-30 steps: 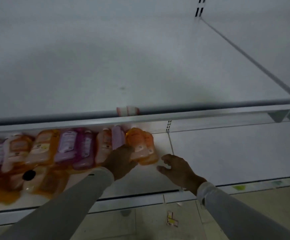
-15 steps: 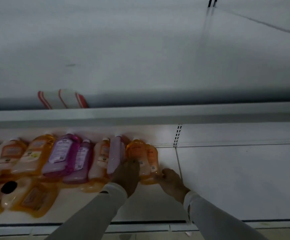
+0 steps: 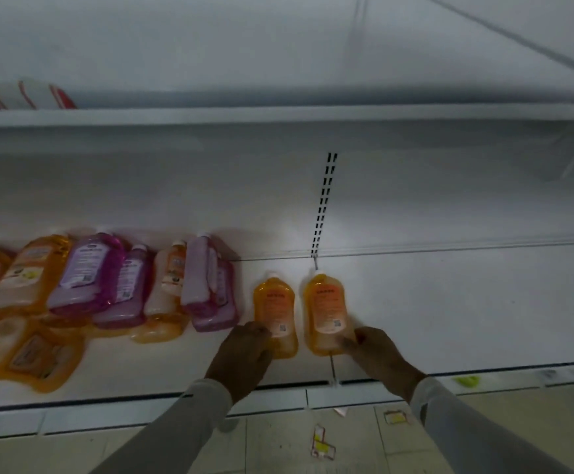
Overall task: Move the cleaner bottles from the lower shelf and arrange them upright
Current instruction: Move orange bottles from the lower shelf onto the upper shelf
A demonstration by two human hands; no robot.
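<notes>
Two orange cleaner bottles are held on the lower shelf point(image 3: 449, 319), side by side with a narrow gap between them, caps pointing toward the back wall. The left orange bottle point(image 3: 275, 311) is gripped at its base end by the left hand point(image 3: 244, 354), whose fingers are curled over the bottle's lower left edge. The right orange bottle point(image 3: 324, 311) is gripped at its base end by the right hand point(image 3: 379, 357), with the thumb laid across the lower right corner. Whether the two bottles lie flat or are raised off the shelf cannot be told from this view. The right one is placed over the seam between two shelf panels, directly in front of the slotted upright point(image 3: 323, 203) on the back wall.

To the left, a pile of bottles point(image 3: 107, 285) is seen lying on the same shelf, orange, purple and pale ones overlapped against each other, with more orange ones point(image 3: 35, 354) lying in front near the shelf edge. The pile is set just apart from the left orange bottle.

Grey sleeves are worn on both arms. An upper shelf point(image 3: 278, 116) is seen above, with a red and white striped item point(image 3: 27, 95) on it at the far left. Scraps of paper point(image 3: 323, 446) are scattered on the tiled floor below.
</notes>
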